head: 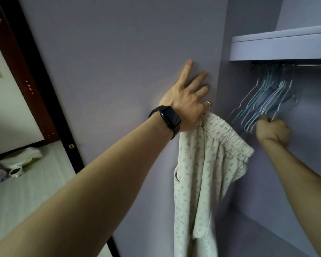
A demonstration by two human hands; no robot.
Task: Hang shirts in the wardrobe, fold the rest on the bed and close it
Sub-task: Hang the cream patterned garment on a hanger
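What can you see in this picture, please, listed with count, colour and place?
wardrobe door: one, pale lilac, centre
shelf: one, pale lilac, upper right
hangers: a bunch, white, grey and teal, on the rail under the shelf
garment: one, cream with small print, hanging from the left hand
bed: one, pale cover, lower left
things on the bed: a few, white and grey, too blurred to name
watch: one, black, left wrist
left hand: fingers flat on the door, holding the garment
right hand: grips one of the hangers
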